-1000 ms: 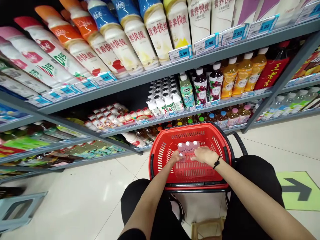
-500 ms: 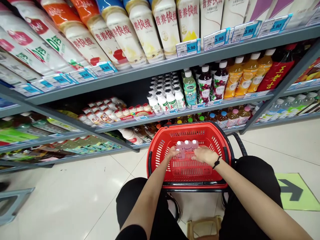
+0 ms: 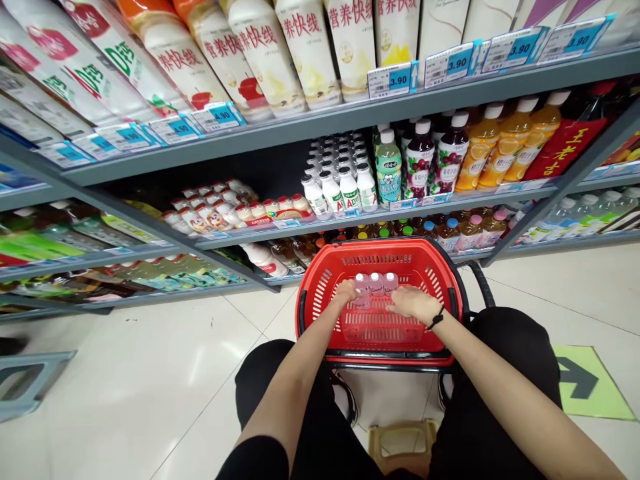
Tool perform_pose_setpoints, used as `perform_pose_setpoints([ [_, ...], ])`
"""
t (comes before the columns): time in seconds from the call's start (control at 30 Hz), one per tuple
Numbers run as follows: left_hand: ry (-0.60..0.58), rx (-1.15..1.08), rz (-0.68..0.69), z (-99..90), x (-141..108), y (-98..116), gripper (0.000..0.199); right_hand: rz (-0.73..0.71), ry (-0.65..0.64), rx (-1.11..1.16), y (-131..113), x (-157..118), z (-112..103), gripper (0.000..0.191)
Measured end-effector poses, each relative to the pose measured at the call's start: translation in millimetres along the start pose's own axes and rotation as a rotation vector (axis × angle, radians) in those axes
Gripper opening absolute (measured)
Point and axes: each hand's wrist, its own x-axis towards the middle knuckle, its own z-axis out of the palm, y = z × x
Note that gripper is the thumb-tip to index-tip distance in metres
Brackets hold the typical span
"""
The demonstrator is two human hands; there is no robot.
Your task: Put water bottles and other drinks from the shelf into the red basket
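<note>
A red plastic shopping basket [image 3: 380, 337] with black handles stands between my knees. Inside it, three small pinkish clear bottles [image 3: 376, 285] with white caps are lined up toward the far side. One more pinkish bottle [image 3: 362, 301] is in front of the leftmost, and my left hand [image 3: 346, 292] has its fingers closed on it. My right hand [image 3: 411, 303], a black band at its wrist, reaches in from the right. Its fingers are stretched out beside the rightmost bottle, and I see nothing held in them; whether they touch that bottle I cannot tell.
Grey shelves [image 3: 300, 137] of bottled drinks rise just beyond the basket, with small white bottles [image 3: 340, 190] and juice bottles [image 3: 485, 157]. A grey-blue stool [image 3: 37, 373] stands at left, a tan stool [image 3: 403, 430] below me. A green arrow sign [image 3: 593, 387] lies on the floor.
The view has shifted slightly. My left hand and the bottle it holds have moved a little toward the far row. The right hand stays nearly in place, fingers still extended.
</note>
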Motion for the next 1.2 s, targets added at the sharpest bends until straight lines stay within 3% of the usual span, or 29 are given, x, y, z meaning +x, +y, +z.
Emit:
perform_pose_setpoints([
  [0.3,-0.004,0.19,-0.06,-26.1,-4.8,-13.5,0.037,0.016,0.025,0.03,15.3,3.2,1.2,0.045],
  [0.53,0.079,0.192,-0.069,-29.1,3.0,-29.5,0.035,0.018,0.03,0.05,21.8,8.4,4.6,0.044],
  [0.77,0.166,0.134,-0.072,-24.4,14.1,-30.3,0.041,0.014,0.023,0.038,18.7,12.2,6.0,0.044],
  [1.2,0.135,0.033,-0.135,-29.8,14.8,-35.6,0.039,0.008,0.008,0.03,14.7,24.5,11.6,0.046],
])
